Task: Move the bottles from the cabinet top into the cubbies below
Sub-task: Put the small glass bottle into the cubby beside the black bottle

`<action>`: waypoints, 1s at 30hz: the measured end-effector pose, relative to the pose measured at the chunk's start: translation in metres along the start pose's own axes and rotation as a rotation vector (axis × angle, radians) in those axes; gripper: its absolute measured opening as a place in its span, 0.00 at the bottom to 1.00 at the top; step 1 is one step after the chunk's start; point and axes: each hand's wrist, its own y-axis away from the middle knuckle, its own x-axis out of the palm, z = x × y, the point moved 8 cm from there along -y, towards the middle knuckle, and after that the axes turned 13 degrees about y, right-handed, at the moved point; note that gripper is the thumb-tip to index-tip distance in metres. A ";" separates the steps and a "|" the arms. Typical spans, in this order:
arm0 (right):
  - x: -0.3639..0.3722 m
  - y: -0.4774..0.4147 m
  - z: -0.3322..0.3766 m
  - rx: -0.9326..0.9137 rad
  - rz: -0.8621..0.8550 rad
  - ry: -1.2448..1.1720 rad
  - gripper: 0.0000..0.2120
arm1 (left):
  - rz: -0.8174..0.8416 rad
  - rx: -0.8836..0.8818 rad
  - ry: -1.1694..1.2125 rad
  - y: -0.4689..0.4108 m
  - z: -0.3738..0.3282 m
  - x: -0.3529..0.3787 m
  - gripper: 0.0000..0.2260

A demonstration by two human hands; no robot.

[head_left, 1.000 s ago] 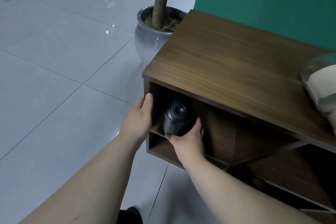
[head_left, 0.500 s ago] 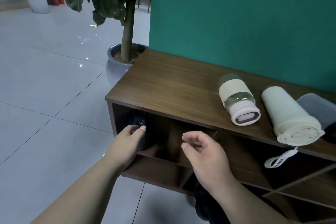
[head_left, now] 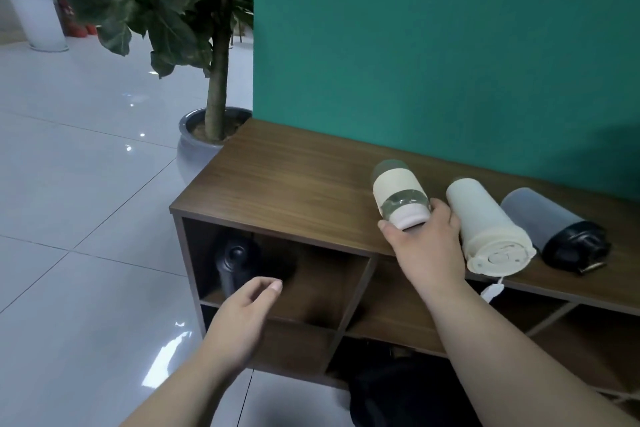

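Three bottles lie on their sides on the wooden cabinet top (head_left: pixel 277 184). The leftmost is a glass bottle (head_left: pixel 398 192) with a cream sleeve and pale pink cap; my right hand (head_left: pixel 424 246) is closed around its cap end. Beside it lie a cream bottle (head_left: pixel 485 229) with a white strap and a grey bottle (head_left: pixel 550 225) with a black lid. A black bottle (head_left: pixel 233 263) lies in the top left cubby. My left hand (head_left: pixel 242 319) hovers in front of that cubby, fingers loosely apart, holding nothing.
A potted tree (head_left: pixel 211 128) in a grey pot stands on the tiled floor at the cabinet's left end. A teal wall (head_left: pixel 433 45) backs the cabinet. The cubbies (head_left: pixel 391 302) are split by slanted dividers. A dark object (head_left: pixel 398 395) sits on the floor below.
My right hand rose from in front of the cubbies to the cabinet top and closed on the glass bottle. My left hand drew back from the black bottle in the cubby.
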 end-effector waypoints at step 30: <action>0.146 0.106 0.010 -0.204 0.588 -0.418 0.43 | -0.008 -0.486 0.208 -0.036 0.067 0.028 0.10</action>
